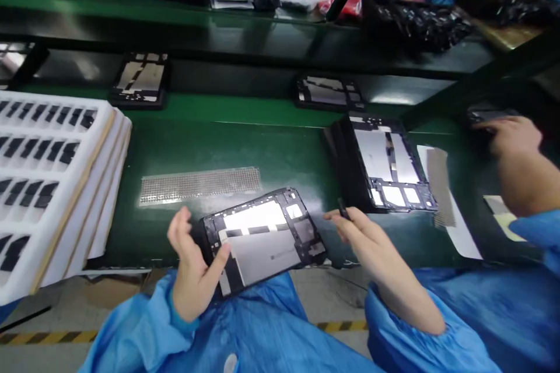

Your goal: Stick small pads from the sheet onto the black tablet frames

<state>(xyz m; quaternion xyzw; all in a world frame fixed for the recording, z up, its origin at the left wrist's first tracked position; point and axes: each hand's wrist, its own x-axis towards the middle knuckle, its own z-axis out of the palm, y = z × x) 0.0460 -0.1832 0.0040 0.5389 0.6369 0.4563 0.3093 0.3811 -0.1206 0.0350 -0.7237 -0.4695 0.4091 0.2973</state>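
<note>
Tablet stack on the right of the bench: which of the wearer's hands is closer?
Right. The right hand is just on the near side of the tablet stack; the left hand is farther left, thumb on another tablet.

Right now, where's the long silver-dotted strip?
Head view, left of centre: the silver-dotted strip lies flat on the green bench, just beyond the left hand and nearest tablet housing, right of the white tray stack.
</note>
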